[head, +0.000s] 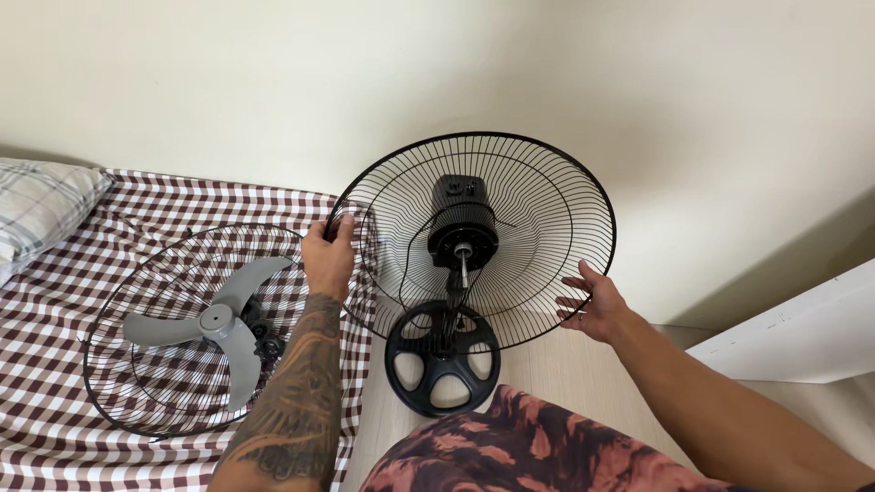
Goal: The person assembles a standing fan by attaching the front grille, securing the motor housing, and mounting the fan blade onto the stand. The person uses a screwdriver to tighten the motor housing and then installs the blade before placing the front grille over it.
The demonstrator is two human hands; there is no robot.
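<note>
Red-black patterned shorts (538, 451) at bottom edge, closest to cam, person seated on pale wood floor (565, 364). Just beyond knee: round black fan base (442, 357) standing on edge on the floor, spoked underside facing cam. Left hand (328, 258), tattooed forearm, is curled on the left rim of the rear wire guard (474, 239), fingers wrapped over the outer ring, looks like a firm grasp. Right hand (594, 305) is spread flat under the lower right rim, palm up, fingers splayed, supporting not pinching. Guard sits tilted, open side toward cam, w/ black motor housing (463, 223) in the centre and bare shaft (465, 269) poking out, no blade on it. Cord loops inside the guard near the shaft. Left of the arm, on the bed w/ maroon-white checked sheet (55, 364): front wire guard (196, 328) lying flat, grey 3-blade propeller (219, 321) resting inside it, small black nut (269, 344) just beside the hub. Plaid pillow (41, 205) far left corner. Cream wall (638, 82) behind all. Judgement: to handle well, keep both hands opposite on the ring so it doesn't twist, grip the thick outer ring not thin wires, mind the cord snagging the shaft, keep base steady.
</note>
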